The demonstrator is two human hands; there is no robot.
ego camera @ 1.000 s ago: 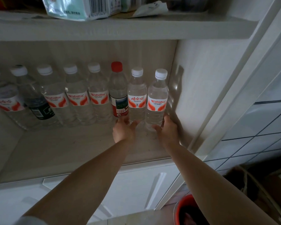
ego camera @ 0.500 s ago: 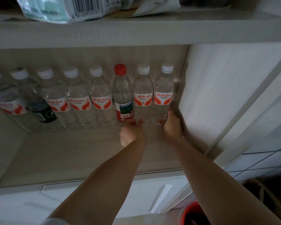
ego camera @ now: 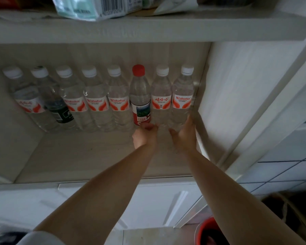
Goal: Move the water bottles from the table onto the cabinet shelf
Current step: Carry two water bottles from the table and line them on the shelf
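Eight water bottles (ego camera: 95,99) line the back of the cabinet shelf (ego camera: 69,156). Fingertips are hidden: the left hand (ego camera: 144,137) holds the seventh bottle's (ego camera: 161,103) base, while the right hand (ego camera: 185,135) cups the rightmost bottle (ego camera: 182,101).

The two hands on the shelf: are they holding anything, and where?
Each grips a bottle near its base: the left hand the second-from-right bottle, the right hand the rightmost bottle.
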